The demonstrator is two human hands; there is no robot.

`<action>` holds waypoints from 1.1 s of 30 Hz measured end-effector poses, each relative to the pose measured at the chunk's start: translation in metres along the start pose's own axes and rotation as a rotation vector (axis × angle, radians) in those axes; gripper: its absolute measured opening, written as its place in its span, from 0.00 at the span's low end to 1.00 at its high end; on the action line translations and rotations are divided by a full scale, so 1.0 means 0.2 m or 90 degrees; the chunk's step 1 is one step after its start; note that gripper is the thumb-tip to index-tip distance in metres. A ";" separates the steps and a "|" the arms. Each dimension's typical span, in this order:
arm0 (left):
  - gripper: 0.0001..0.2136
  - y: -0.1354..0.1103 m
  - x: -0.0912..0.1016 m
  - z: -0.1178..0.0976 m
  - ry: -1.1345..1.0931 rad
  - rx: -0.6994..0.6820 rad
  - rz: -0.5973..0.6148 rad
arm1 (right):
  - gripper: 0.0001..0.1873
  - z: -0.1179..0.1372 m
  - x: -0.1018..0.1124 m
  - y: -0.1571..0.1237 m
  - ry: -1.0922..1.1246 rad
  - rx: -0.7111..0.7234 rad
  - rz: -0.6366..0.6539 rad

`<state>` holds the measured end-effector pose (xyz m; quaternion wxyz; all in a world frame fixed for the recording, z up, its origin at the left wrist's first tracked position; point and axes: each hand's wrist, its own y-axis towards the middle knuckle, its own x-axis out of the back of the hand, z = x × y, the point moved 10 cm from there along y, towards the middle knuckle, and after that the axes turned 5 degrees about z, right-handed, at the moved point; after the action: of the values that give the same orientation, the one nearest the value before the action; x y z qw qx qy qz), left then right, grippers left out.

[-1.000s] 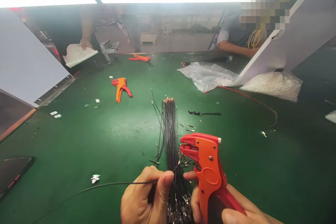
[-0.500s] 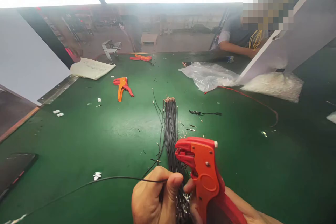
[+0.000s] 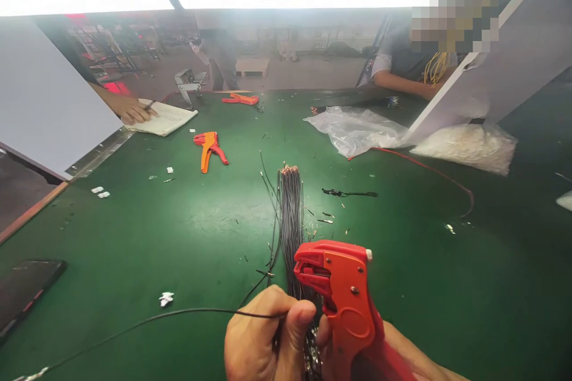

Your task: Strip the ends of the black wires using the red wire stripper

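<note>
My left hand (image 3: 266, 333) pinches a thin black wire (image 3: 187, 311) between thumb and forefinger. The wire trails off to the lower left, where its far end looks pale. In my right hand (image 3: 328, 339) is a red and orange wire stripper (image 3: 346, 292), its jaws facing left above my left thumb. My right fingers wrap its handles and are partly hidden behind it. Beneath both hands runs a thick bundle of black wires (image 3: 291, 220), with bare copper ends at its far tip. A few loose wires lie along the bundle's left side.
Another wire stripper (image 3: 210, 150) lies left of centre, and a red-orange tool (image 3: 240, 99) farther back. Clear plastic bags (image 3: 357, 128) rest at right. A co-worker's hand (image 3: 134, 112) is on a paper pad (image 3: 167, 119); another person sits behind the right panel. A dark flat object (image 3: 29, 292) lies at left.
The wire stripper has dropped slightly and shifted a little left. My left hand still pinches the wire. A co-worker's hand has come onto the paper pad at the back left.
</note>
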<state>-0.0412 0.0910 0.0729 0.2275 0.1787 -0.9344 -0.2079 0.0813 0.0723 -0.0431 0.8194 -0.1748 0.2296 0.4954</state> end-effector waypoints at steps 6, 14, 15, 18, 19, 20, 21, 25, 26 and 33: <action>0.23 -0.03 -0.02 0.04 0.029 0.010 0.033 | 0.28 0.00 0.02 0.01 -0.007 0.011 -0.014; 0.23 -0.06 -0.07 0.05 0.011 0.008 0.071 | 0.26 0.06 -0.02 -0.02 0.001 0.036 -0.068; 0.23 -0.06 -0.08 0.04 0.004 -0.001 0.076 | 0.25 0.07 -0.02 -0.02 0.004 0.032 -0.076; 0.23 -0.06 -0.08 0.03 -0.026 -0.017 0.067 | 0.25 0.10 -0.04 -0.02 0.001 0.016 -0.086; 0.23 -0.06 -0.07 0.02 -0.025 -0.026 0.056 | 0.25 0.10 -0.04 -0.01 -0.006 0.014 -0.095; 0.23 -0.06 -0.06 0.01 -0.018 -0.039 0.043 | 0.25 0.11 -0.04 -0.01 -0.012 0.016 -0.100; 0.22 -0.07 -0.05 0.00 -0.006 -0.057 0.030 | 0.26 0.11 -0.04 0.00 -0.016 0.015 -0.102; 0.19 -0.09 -0.03 -0.01 0.001 -0.109 0.004 | 0.29 0.09 -0.04 0.01 -0.021 0.033 -0.104; 0.19 -0.10 -0.04 -0.01 -0.008 -0.108 0.009 | 0.30 0.08 -0.04 0.01 -0.022 0.036 -0.096; 0.22 -0.12 -0.10 -0.05 -0.013 -0.102 0.008 | 0.35 0.14 -0.05 0.01 -0.073 0.008 -0.092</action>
<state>-0.0136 0.0773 0.0623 0.2329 0.1520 -0.9182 -0.2822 0.0813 0.0796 -0.0135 0.8659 -0.1573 0.1725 0.4424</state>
